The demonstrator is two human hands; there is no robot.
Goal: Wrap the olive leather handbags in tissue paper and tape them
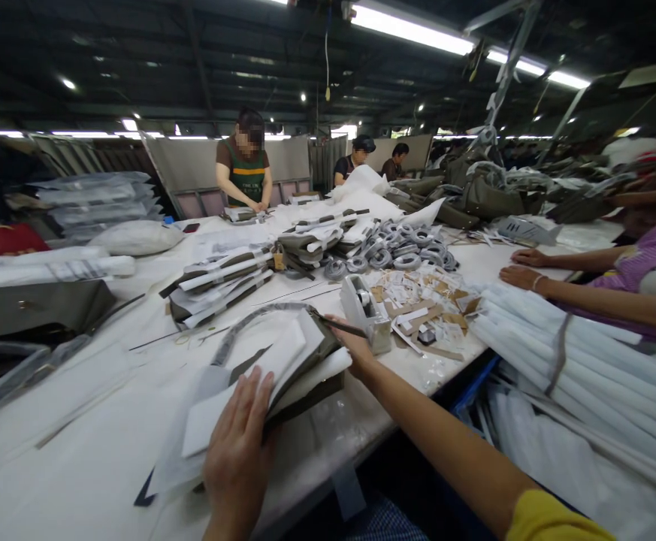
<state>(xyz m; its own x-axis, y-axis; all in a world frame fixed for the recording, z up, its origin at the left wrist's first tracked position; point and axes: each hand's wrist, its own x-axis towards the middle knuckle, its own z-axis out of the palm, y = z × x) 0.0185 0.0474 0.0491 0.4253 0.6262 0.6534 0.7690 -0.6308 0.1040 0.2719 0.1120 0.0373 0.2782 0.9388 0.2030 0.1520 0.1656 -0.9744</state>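
Note:
An olive-brown handbag (305, 397) lies tilted on the table before me, with a plastic-wrapped handle (234, 330) curving up at its far side. White foam sheets (220, 417) cover part of it. My left hand (240, 443) grips the near side, its fingers over the sheets and its thumb hidden. At the far right end, my right hand (353, 347) is closed on the bag's edge by a dark strap (343, 325). Some of its fingers are hidden behind the bag. A tape dispenser (366, 312) stands just beyond that hand.
Stacked flat bag pieces (220, 285), grey coiled straps (406, 252) and a heap of paper tags (423, 300) lie farther back. Bundled white foam rolls (581, 368) are at right, near a co-worker's hands (522, 274). Another person (246, 169) works across the table (96, 466).

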